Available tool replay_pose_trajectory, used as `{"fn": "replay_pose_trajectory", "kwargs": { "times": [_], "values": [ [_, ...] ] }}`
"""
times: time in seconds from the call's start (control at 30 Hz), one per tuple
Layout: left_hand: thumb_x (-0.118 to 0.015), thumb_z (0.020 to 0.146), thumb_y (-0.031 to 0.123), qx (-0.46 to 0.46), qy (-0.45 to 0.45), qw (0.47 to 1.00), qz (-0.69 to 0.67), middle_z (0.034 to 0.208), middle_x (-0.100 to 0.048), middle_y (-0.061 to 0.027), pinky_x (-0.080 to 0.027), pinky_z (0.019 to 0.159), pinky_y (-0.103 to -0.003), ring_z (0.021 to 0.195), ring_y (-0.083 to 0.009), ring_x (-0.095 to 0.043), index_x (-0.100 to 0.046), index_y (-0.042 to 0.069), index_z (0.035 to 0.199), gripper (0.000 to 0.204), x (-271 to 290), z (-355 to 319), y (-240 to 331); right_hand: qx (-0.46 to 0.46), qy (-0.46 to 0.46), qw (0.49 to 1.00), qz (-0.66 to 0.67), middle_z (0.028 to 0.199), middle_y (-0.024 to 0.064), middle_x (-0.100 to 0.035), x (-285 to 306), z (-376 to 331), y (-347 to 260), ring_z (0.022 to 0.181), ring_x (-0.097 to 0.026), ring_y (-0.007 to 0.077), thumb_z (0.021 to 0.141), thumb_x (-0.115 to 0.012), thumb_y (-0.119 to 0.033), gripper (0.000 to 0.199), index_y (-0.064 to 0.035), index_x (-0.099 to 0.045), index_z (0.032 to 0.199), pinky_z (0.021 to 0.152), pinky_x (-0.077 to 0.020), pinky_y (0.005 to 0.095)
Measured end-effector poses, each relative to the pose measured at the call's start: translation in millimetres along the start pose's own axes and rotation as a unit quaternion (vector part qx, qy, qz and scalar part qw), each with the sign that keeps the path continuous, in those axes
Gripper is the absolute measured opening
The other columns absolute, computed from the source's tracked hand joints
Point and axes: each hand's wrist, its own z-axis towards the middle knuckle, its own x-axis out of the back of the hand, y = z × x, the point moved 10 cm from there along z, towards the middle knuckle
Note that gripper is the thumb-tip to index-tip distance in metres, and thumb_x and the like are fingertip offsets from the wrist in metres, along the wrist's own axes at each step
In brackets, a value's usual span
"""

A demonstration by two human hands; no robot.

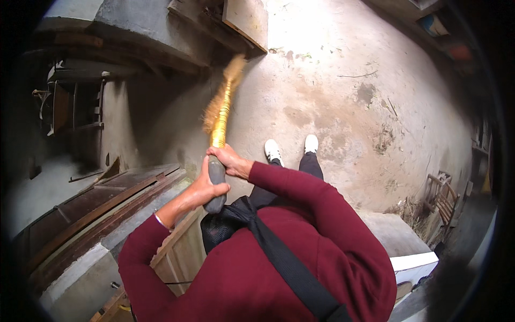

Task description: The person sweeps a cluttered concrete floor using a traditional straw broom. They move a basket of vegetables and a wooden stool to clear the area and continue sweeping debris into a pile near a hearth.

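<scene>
Dusty concrete floor (343, 91) being swept; broom (221, 115) gripped by left hand (206, 185) and right hand (228, 159), fingers closed round grey handle; next stroke judged toward wooden board (247, 21).

maroon sleeves (300, 188), black strap (289, 263), white shoes (273, 151)

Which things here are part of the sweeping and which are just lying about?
In use: broom, held by left hand and right hand; dusty concrete floor.
Lying about: wooden boards, wooden crate, straw pile, board against wall.
</scene>
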Motion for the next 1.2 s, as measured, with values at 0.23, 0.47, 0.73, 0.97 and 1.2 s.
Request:
{"fn": "replay_pose_trajectory", "kwargs": {
  "times": [0.23,0.47,0.73,0.97,1.2],
  "values": [
    [-0.068,0.064,0.02,0.071,-0.021,0.995,-0.059,0.099,-0.045,-0.0109,-0.044,0.069,-0.03,0.086,-0.0165,-0.048,-0.014,0.004,0.129,0.086,-53,98,29,-0.064,0.085,0.994,0.03,0.071,0.0081,-0.056,124,54,-38,0.061,-0.055,0.0183,0.068,-0.065,-0.009,0.02,0.0024,-0.054,0.081,0.055,-0.0471,0.0343],
    [-0.065,0.061,0.019,-0.05,-0.15,0.987,-0.022,0.107,-0.043,-0.0144,-0.041,0.08,-0.03,0.094,-0.02,-0.045,-0.01,0.002,0.134,0.093,-111,70,54,0.108,0.196,0.974,0.024,0.069,0.0028,-0.051,166,-59,-67,0.057,-0.05,0.0135,0.068,-0.063,-0.01,0.021,-0.003,-0.051,0.084,0.054,-0.0424,0.0296],
    [-0.066,0.061,0.018,-0.087,-0.024,0.996,-0.023,0.109,-0.043,-0.0129,-0.04,0.082,-0.029,0.095,-0.0192,-0.047,-0.01,0.001,0.134,0.094,-103,97,80,0.122,0.154,0.98,0.022,0.068,0.0068,-0.055,163,-22,-115,0.057,-0.052,0.0149,0.064,-0.066,-0.01,0.02,0.0019,-0.054,0.076,0.052,-0.0435,0.0301],
    [-0.065,0.06,0.014,-0.069,-0.154,0.986,0.006,0.1,-0.046,-0.0098,-0.042,0.074,-0.027,0.088,-0.016,-0.047,-0.02,0.003,0.129,0.083,-184,183,89,0.153,0.261,0.948,0.098,0.073,0.0066,-0.056,290,-42,-147,0.061,-0.053,0.0173,0.063,-0.067,-0.01,0.029,0.0007,-0.054,0.086,0.057,-0.0438,0.0318],
    [-0.064,0.06,0.015,-0.115,-0.058,0.992,0.014,0.111,-0.042,-0.0137,-0.041,0.079,-0.03,0.096,-0.0197,-0.045,-0.015,0.003,0.134,0.089,-147,125,90,0.249,0.299,0.921,-0.02,0.075,0.0018,-0.052,230,-90,-169,0.064,-0.049,0.0111,0.065,-0.066,-0.005,0.035,-0.0049,-0.048,0.096,0.057,-0.0428,0.0264]
  ]
}}
